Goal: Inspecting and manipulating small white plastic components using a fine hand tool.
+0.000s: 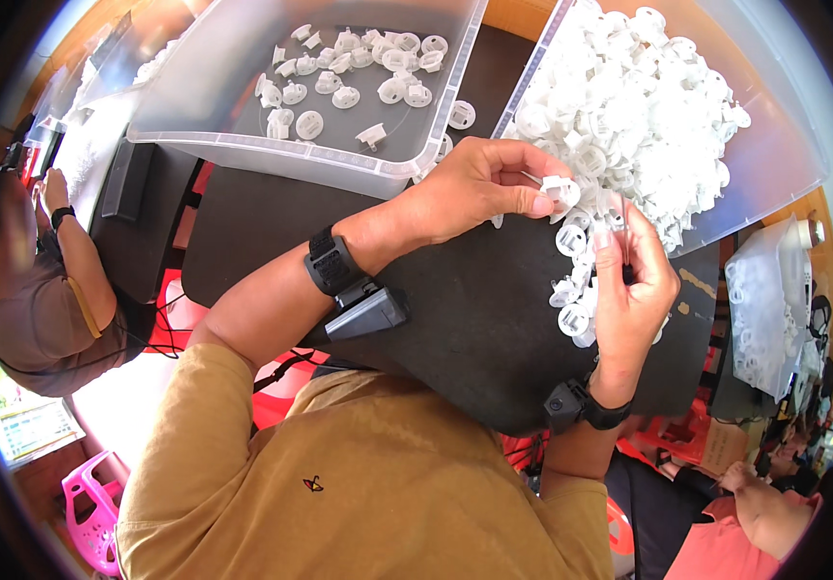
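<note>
Between the thumb and fingers of my left hand (470, 193) is a small white plastic part (558, 191), round with a raised middle. My right hand (637, 295) is closed around a thin tool (626, 246) with a slim shaft and a dark end; its exact kind does not show. The right fingertips are close to the held part, beside more white pieces. A loose pile of white plastic parts (573, 319) lies on the dark table (416, 290) just left of my right hand.
A clear bin (774, 145) heaped with white parts stands at the back right. Another clear bin (339, 164) at the back left holds scattered parts. A further bin (760, 319) is at the far right. People sit nearby, left (59, 309) and lower right (755, 522).
</note>
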`<action>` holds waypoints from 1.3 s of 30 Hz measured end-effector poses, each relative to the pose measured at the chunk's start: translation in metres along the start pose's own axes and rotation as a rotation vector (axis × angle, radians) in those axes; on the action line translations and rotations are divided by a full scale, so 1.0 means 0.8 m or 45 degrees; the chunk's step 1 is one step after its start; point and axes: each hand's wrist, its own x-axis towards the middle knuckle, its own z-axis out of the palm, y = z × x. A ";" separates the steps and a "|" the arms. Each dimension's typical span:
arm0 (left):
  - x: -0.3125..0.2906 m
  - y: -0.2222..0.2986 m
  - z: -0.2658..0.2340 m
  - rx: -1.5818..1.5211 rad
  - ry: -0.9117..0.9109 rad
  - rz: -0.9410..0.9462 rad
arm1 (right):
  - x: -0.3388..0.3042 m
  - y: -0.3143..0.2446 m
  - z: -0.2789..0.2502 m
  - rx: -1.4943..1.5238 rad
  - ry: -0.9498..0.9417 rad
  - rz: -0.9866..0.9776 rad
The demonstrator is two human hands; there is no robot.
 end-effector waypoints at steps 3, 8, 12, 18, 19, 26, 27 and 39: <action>0.001 -0.004 -0.001 0.019 -0.081 0.020 | 0.005 -0.005 0.007 0.169 -0.062 0.059; 0.001 -0.001 0.001 0.043 -0.253 0.043 | 0.005 0.001 0.011 0.277 -0.256 0.123; -0.003 0.002 0.016 -0.027 -0.098 0.002 | 0.006 -0.006 0.011 0.450 -0.209 0.259; -0.007 -0.014 0.019 -0.180 -0.091 0.044 | 0.003 -0.010 0.019 0.552 -0.153 0.291; -0.006 -0.015 0.018 -0.180 -0.078 0.037 | 0.003 -0.006 0.019 0.469 -0.158 0.254; -0.003 -0.006 0.001 -0.158 0.015 -0.050 | 0.001 -0.011 0.010 0.070 -0.174 -0.010; -0.003 -0.006 -0.001 -0.157 0.018 -0.050 | -0.001 -0.012 0.009 0.072 -0.176 -0.011; 0.003 -0.012 -0.005 -0.073 0.112 0.001 | -0.002 -0.014 0.015 -0.245 -0.212 -0.295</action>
